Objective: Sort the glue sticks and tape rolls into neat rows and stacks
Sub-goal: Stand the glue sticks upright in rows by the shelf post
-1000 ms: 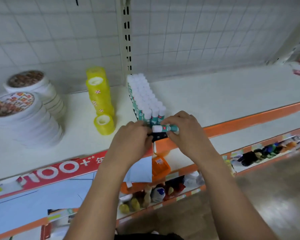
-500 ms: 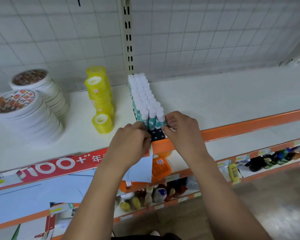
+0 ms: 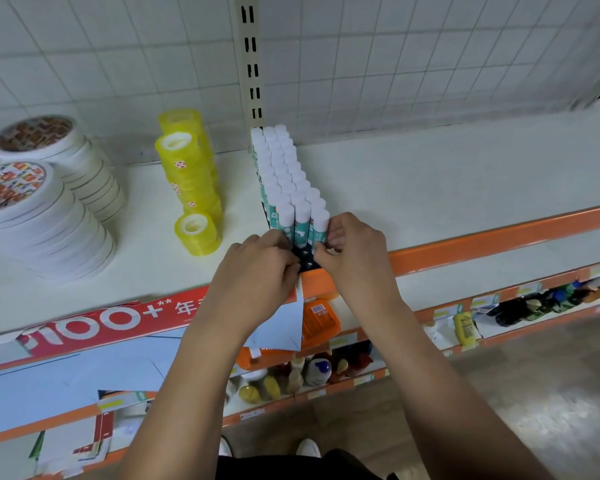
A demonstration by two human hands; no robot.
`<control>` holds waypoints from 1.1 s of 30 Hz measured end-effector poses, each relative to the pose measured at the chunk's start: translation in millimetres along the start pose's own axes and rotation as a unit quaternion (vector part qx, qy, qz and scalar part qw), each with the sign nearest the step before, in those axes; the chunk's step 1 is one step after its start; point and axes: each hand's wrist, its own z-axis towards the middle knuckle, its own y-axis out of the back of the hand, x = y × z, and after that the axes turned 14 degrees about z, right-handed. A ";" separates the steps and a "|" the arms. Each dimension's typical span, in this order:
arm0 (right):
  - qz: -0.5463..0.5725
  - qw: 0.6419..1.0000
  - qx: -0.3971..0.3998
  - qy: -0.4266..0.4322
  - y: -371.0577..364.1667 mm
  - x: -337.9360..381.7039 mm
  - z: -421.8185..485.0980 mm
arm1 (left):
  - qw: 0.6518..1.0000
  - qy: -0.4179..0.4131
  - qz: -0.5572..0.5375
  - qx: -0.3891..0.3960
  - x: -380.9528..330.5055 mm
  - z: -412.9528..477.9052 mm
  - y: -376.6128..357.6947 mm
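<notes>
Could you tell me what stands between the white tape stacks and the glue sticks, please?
In the head view, the yellow tape rolls stand there, stacked, touching neither the white tape stacks nor the glue sticks.

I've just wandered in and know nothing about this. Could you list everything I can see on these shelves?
glue sticks: many, in three rows, white caps and teal labels, upright mid-shelf from the front edge to the back
yellow tape rolls: several, clear yellow, two tall stacks and a short one in front, left of the glue sticks
white tape rolls: two stacks, white with printed tops, far left
shelf: one, white with orange front edge
grid panel: one, white, behind the shelf
red banner: one, red with white print, below the shelf front, left
bottles: several, mixed colours, lower shelf
left hand: pinching the front left stick
right hand: fingers curled on the front right stick
</notes>
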 end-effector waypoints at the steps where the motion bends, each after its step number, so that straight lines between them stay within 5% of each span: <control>1: 0.006 1.000 0.000 -0.002 0.1 0.2 -0.5 | 1.000 0.001 -0.006 -0.003 -0.3 -0.1 0.3; 10: -0.034 0.998 0.025 -0.041 22.6 8.2 -9.0 | 0.997 0.017 -0.059 -0.039 25.4 -7.5 9.8; 21: -0.042 0.993 0.107 -0.008 -6.4 29.3 -14.8 | 0.992 0.045 -0.112 0.031 40.1 0.7 14.1; 33: -0.073 0.992 0.079 -0.068 17.3 24.7 -8.8 | 0.977 0.004 -0.191 -0.093 15.1 3.9 24.6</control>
